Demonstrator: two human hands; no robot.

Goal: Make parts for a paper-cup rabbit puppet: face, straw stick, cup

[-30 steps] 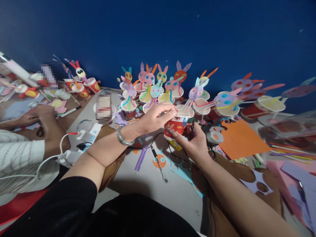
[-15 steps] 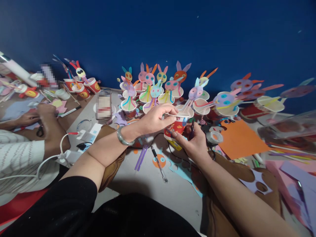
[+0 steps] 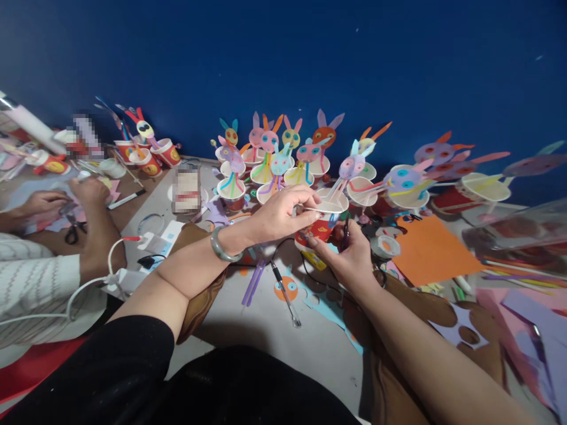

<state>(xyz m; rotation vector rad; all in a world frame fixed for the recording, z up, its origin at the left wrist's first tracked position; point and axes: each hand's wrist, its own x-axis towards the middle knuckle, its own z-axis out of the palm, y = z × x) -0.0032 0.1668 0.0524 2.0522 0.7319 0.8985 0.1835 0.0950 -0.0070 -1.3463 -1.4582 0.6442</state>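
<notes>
A red printed paper cup [image 3: 319,229] with a white rim is between my hands, slightly tilted. My left hand [image 3: 287,211], a bangle on its wrist, has its thumb and fingers closed on the rim. My right hand [image 3: 348,254] grips the lower right side of the cup, and a slim dark object [image 3: 345,235] shows along its fingers; I cannot make out its kind. A pale purple paper rabbit head [image 3: 352,167] on straws rises from the cup's opening. Below lie an orange paper rabbit head [image 3: 283,289], a pen [image 3: 286,292] and purple straws [image 3: 253,284].
Paper cups with rabbit heads [image 3: 231,189] stand in rows along the blue wall. An orange paper sheet [image 3: 434,245] lies to the right, near loose straws [image 3: 522,277]. At left are a power strip [image 3: 162,242] with cables and a co-worker's hands [image 3: 91,195] beside black scissors [image 3: 74,230].
My hands stay nearly in place on the cup, which has shifted very slightly. The co-worker's hands have moved up, and more of the scissors beside them shows.
</notes>
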